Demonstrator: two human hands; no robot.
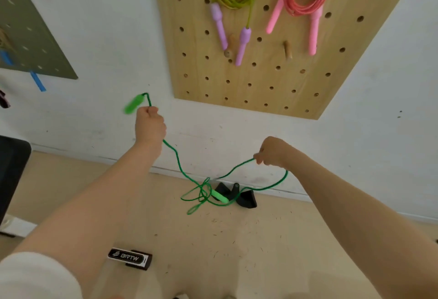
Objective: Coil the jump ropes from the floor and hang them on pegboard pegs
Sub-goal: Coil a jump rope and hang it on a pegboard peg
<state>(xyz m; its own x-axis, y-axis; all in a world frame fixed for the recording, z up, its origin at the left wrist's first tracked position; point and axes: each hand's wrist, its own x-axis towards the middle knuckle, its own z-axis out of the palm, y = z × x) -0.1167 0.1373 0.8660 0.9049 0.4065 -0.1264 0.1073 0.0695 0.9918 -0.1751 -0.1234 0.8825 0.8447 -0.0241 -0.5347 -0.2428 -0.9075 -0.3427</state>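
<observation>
Coiling begun. Left hand point(150, 123) fisted on green jump rope point(176, 156) below its blurred handle point(132, 106); right hand point(270, 151) pinches the cord, apparently. Slack and second handle point(220, 196) lie tangled on floor point(260, 239). Next: gather loops, clearing black objects point(246, 198). Free peg point(287, 50) on pegboard point(194, 66).

Plain indoor room being used as a storage corner, white wall point(99, 38), beige floor point(237, 239), ropes being kept on a wooden pegboard point(272, 80)
</observation>
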